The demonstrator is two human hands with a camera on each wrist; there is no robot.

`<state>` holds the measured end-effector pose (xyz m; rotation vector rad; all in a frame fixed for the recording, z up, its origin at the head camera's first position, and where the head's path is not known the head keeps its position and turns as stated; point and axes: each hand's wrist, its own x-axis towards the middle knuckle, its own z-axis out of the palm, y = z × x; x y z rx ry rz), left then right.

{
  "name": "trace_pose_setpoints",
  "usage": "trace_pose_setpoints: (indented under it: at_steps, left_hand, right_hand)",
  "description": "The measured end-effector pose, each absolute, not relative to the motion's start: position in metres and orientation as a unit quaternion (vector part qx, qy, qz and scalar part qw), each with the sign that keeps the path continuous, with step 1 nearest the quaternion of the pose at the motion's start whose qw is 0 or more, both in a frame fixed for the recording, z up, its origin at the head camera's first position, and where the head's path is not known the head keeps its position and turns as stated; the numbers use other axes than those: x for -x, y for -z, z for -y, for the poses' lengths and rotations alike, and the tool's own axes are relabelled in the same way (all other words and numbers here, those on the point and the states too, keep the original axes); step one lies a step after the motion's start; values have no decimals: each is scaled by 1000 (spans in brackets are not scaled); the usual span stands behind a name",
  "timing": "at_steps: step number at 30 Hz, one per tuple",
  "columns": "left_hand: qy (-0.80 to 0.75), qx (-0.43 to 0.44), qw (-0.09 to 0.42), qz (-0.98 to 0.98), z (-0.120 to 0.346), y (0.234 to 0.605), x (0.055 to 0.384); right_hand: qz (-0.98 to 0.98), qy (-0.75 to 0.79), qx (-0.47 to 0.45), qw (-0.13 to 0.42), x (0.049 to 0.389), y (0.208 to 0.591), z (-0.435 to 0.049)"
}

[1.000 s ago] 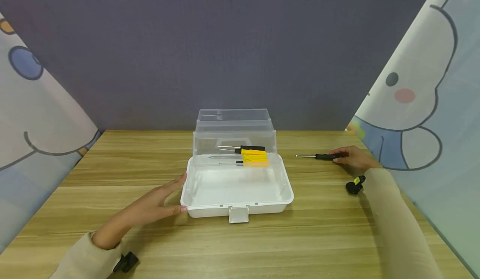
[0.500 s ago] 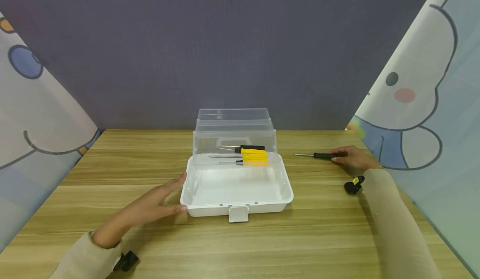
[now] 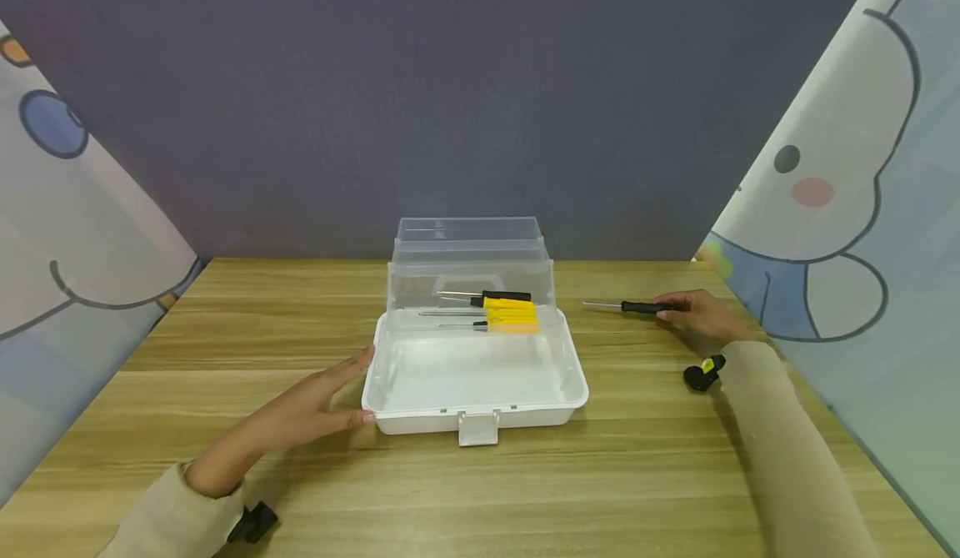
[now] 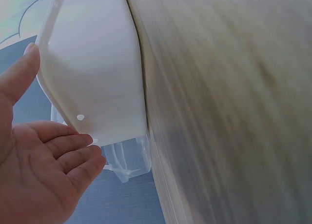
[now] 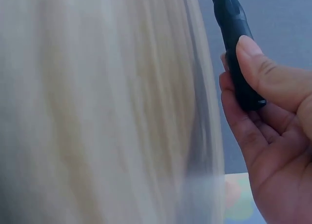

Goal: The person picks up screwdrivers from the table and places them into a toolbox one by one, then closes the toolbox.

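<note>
My right hand [image 3: 701,314] pinches a black-handled screwdriver [image 3: 647,308] between thumb and fingers, its metal shaft pointing left. Close up in the right wrist view, the thumb presses on the black handle [image 5: 236,48] near its butt end. On the table stands a white plastic box [image 3: 480,419], its clear lid [image 3: 468,251] raised at the back. My left hand [image 3: 311,412] rests at the box's left side with fingers spread and straight. In the left wrist view, thumb and fingertips meet the rim of the white box [image 4: 97,63].
Several screwdrivers with yellow handles [image 3: 512,314] lie at the back of the box, one black-handled screwdriver [image 3: 506,296] above them. A wooden table [image 3: 637,483] carries the box. Behind rises a dark grey panel [image 3: 472,108], with cartoon-printed sheets [image 3: 840,291] at both sides.
The right hand has shifted slightly left, carrying the black-handled screwdriver toward the box. The left hand and the box have stayed in place.
</note>
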<state>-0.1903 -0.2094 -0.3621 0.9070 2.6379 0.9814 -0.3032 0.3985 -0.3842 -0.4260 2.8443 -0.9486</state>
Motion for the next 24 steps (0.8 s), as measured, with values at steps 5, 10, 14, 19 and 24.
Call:
trace_pose_setpoints:
  at_steps: [5, 10, 14, 19, 24]
  left_hand:
    - [-332, -307, 92, -887, 209, 362, 190]
    - [-330, -308, 86, -888, 210, 364, 190]
    - [-333, -309, 82, -887, 210, 365, 190]
    - [-335, -308, 83, -887, 211, 366, 188]
    - [-334, -312, 80, -886, 211, 364, 188]
  right_hand:
    - [-928, 344, 130, 56, 300, 382, -394]
    - [-921, 371, 108, 44, 297, 381, -388]
    - [-918, 381, 103, 26, 293, 380, -382]
    - [-923, 373, 93, 5, 287, 378, -375]
    - [-927, 366, 76, -26, 284, 376, -370]
